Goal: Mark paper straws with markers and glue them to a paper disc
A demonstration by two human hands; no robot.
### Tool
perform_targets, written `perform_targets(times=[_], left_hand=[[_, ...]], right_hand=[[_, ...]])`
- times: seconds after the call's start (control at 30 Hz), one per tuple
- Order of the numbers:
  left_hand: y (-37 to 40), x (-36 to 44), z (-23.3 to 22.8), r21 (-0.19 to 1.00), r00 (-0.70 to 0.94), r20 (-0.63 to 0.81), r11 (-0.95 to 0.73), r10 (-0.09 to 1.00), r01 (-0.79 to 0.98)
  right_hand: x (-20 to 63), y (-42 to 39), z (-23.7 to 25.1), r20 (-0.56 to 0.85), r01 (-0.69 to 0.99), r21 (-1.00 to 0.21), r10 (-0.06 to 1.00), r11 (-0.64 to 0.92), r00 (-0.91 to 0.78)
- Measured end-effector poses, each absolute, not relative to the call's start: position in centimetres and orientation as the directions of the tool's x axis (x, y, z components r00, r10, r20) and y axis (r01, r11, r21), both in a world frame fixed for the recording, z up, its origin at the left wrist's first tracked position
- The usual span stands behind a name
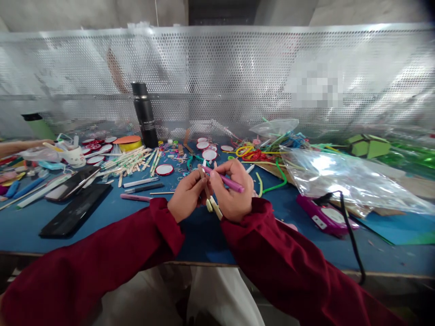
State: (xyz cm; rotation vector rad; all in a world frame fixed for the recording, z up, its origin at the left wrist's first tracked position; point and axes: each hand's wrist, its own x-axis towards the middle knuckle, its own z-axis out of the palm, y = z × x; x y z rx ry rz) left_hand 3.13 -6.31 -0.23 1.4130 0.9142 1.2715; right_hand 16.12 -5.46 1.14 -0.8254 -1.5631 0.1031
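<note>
Blue worktop (50, 228) clutter fills the frame's middle band; at centre, your right hand (234, 192) has its fingers clenched round a pink marker (226, 180). Your left hand (188, 194) pinches wooden sticks (209, 199); brace both wrists so the tip lands cleanly.

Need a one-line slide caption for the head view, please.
Both hands meet over the blue table: right hand holds a pink marker, left hand grips wooden craft sticks.

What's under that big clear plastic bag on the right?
Under the clear plastic bag, brown cardboard shows through, and a purple glue gun pokes out at its near edge. Glare hides the rest.
</note>
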Motion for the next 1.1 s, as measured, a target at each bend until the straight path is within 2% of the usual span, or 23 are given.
perform_targets(times=[0.53,1.1], left_hand=[[-6.34,3.24,-0.11,0.966,0.165,0.255,-0.243,0.953,-0.090],[-6.18,3.22,-0.36,0.964,0.172,0.254,-0.235,0.952,-0.125]], right_hand=[[16.06,-5.39,1.07,0.816,0.422,-0.538,0.577,0.730,0.042],[16.12,-5.37,1.05,0.826,0.443,-0.522,0.561,0.729,0.052]])
